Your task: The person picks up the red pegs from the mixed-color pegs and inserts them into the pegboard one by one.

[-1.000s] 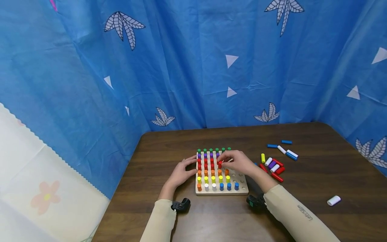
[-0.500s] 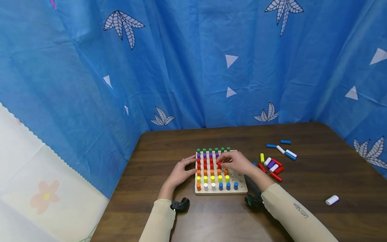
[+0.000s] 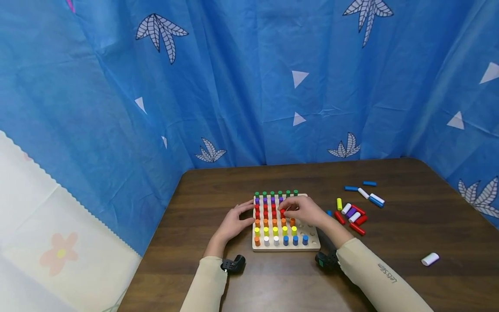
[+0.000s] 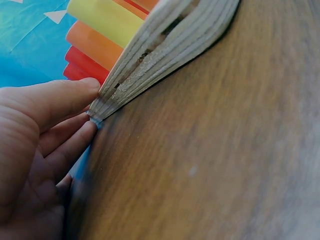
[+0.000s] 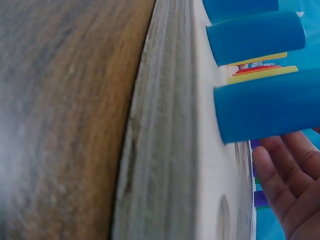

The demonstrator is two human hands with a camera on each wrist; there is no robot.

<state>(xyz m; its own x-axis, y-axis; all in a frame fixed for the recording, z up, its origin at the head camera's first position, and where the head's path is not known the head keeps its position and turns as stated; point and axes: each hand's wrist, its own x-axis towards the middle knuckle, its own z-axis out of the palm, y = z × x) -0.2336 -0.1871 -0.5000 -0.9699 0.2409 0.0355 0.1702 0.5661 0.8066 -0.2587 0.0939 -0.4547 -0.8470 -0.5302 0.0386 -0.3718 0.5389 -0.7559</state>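
A light wooden pegboard (image 3: 286, 248) bears rows of coloured pegs in green, purple, red, orange, yellow, white and blue. Along its left edge rests my left hand (image 3: 231, 223); the left wrist view has the thumb (image 4: 75, 97) and fingertips touching the board's side edge, fingers fairly straight. My right hand (image 3: 306, 210) reaches over the board from the right and pinches a red peg (image 3: 282, 213) in the red rows. That peg's lower end and its hole cannot be made out. In the right wrist view, blue pegs (image 5: 270, 107) partly hide the right fingers.
Right of the board lie several loose pegs: red pegs (image 3: 357, 229), a yellow peg (image 3: 339, 204), blue pegs (image 3: 369, 183), white pegs and a purple peg. A thicker white peg (image 3: 430, 259) lies apart, near the right. Blue curtains (image 3: 249, 86) hang behind the table.
The right hand and the red peg it pinches have sunk slightly toward the board. The left hand stays on the board's left edge.
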